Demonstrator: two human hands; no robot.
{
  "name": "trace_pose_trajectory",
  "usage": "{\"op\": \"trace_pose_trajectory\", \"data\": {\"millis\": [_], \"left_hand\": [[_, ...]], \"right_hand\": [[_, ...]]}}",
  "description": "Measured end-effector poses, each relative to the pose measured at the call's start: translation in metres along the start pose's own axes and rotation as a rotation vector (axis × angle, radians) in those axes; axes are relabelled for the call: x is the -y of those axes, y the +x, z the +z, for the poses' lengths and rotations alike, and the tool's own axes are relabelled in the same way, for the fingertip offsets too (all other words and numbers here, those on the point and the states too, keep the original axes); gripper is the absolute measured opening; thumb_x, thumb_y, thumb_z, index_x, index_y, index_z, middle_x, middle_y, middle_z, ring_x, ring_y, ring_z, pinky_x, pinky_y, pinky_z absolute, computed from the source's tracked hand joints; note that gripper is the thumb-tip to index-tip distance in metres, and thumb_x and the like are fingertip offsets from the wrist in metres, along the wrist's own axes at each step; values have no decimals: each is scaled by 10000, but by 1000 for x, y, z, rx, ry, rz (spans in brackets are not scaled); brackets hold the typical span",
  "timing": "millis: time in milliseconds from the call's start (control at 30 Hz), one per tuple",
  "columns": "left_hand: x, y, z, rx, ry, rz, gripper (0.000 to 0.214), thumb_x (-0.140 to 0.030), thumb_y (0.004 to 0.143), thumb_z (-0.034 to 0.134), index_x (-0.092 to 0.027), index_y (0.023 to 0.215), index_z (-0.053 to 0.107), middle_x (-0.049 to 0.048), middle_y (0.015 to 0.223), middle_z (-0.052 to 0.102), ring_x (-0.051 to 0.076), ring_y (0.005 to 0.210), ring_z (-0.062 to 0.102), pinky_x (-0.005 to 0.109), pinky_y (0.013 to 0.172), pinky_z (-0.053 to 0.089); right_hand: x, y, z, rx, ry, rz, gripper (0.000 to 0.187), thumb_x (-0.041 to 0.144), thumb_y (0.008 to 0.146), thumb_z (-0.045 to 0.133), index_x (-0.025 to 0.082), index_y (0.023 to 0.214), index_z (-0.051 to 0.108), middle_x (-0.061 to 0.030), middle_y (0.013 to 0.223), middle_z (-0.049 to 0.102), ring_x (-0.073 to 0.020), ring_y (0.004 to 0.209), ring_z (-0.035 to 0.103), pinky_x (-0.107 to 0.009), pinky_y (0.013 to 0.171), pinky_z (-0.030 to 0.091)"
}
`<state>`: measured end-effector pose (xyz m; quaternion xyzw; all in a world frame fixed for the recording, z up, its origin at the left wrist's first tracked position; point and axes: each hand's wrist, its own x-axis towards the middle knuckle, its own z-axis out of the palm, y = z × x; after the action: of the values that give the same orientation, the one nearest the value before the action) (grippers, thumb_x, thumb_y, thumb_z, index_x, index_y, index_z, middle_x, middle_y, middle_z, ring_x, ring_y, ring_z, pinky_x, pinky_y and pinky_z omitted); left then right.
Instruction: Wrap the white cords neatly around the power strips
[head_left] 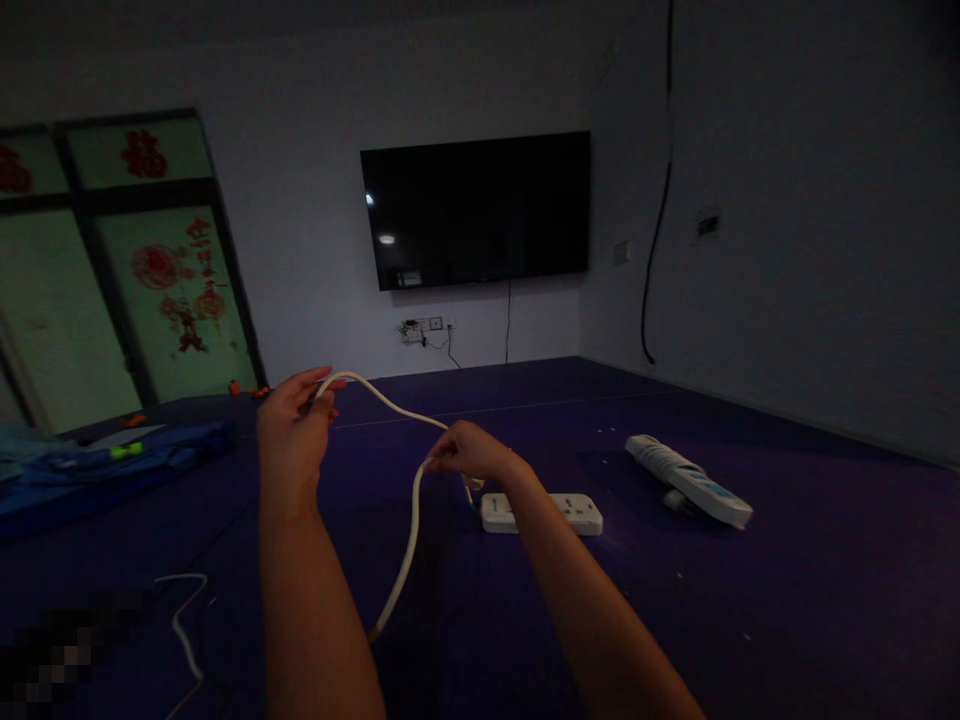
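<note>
A white power cord runs in a raised curve between my two hands. My left hand pinches it at the higher point, on the left. Lower and further right, my right hand has its fingers closed on the same cord, and a length hangs from there toward my left forearm. Just beyond my right forearm lies a white power strip, partly hidden by that arm. The cord reaches down near its left end. To the right rests a second power strip with cord wound around one end.
Dark purple flooring spreads around me. Blue fabric lies at the left, and a thin white cable nearer to me. A television hangs on the far wall above sockets. A black cable dangles along the right wall.
</note>
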<state>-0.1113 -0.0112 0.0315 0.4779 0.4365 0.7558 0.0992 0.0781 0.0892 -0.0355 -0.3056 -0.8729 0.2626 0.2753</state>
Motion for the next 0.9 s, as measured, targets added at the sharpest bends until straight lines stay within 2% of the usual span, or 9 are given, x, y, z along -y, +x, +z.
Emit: {"op": "trace_pose_trajectory", "data": {"millis": [167,267,400,500,633,767,900], "left_hand": [[2,1,4,11,24,140,304,-181,693,578,-179,983,669,59,904,705,64,515,483,195,511,395],[4,2,7,11,46,181,297,-172,700,564,-178,978,669,63,921,706,65,512,481,198,504,390],[7,3,7,-3,85,181,280,-164,696,555,-170,948,675,65,905,707,77,527,503,203,507,399],[7,3,4,-23,85,142,280,-172,679,566,-165,935,679,63,881,705,84,534,514,199,484,387],[6,1,3,-45,49,97,279,-195,660,583,-162,917,685,53,849,698,68,493,474,188,438,342],[7,1,4,-57,28,73,267,-217,647,594,-162,889,690,50,829,696,66,484,462,192,437,332],[8,3,4,-52,17,70,267,-241,632,609,-164,874,693,47,828,696,69,499,469,196,460,340]], "right_hand": [[-9,6,9,-131,1,87,247,319,701,690,121,833,759,-18,617,675,-97,544,516,-187,492,339],[-16,7,18,-89,-16,201,272,353,738,655,118,829,756,-20,601,667,-79,472,488,-183,454,335],[-21,6,26,-61,-172,313,359,430,789,595,111,750,755,-33,569,654,-72,443,486,-178,443,339],[-21,5,24,-101,-241,326,324,442,785,602,159,809,759,-39,658,694,-102,556,578,-181,489,359],[-16,3,18,-185,-379,386,275,454,725,648,224,837,750,-65,853,725,-204,829,652,-227,628,420],[-15,0,18,-290,-480,493,308,380,704,652,160,911,718,-162,989,691,-314,966,627,-324,759,450],[-29,-3,24,-357,-428,569,388,329,750,592,85,1048,642,-238,1069,639,-357,1029,596,-395,815,442]]}}
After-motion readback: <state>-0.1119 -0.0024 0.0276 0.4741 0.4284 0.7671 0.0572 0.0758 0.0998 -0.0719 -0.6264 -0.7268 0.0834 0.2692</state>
